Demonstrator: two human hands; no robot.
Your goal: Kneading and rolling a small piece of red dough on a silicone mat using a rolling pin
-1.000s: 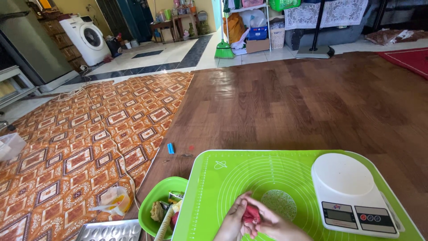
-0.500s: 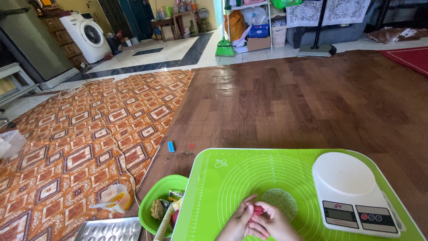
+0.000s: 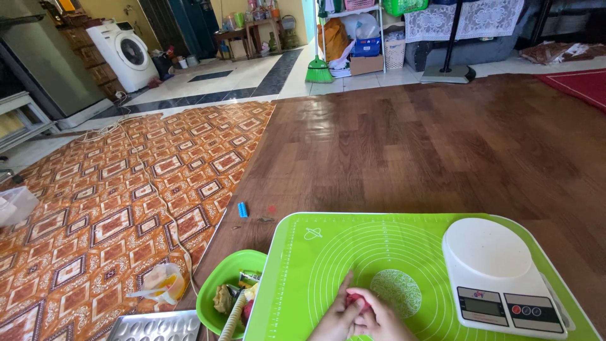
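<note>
In the head view, a small red lump of soft dough-like material (image 3: 355, 299) is pinched between both hands at the near edge of a bright green silicone mat printed with white circles (image 3: 328, 246). The left hand (image 3: 334, 319) is seen with its fingers (image 3: 346, 283) closed narrowly on the lump, one finger stretched forward; the right hand (image 3: 382, 322) is curled around the same lump from the other side. A pale, flattened green disc of dough (image 3: 396, 292) lies on the mat just beside the hands. A white digital kitchen scale (image 3: 499, 275) is set at the mat's right edge, and a green plastic bowl of mixed pieces (image 3: 230, 297) is placed beside the left edge on the brown wood-patterned floor (image 3: 410, 145).

The red lump could be smeared onto the green disc, since the two are so close. It could also be dropped over the near edge, so close to which it is held.
</note>
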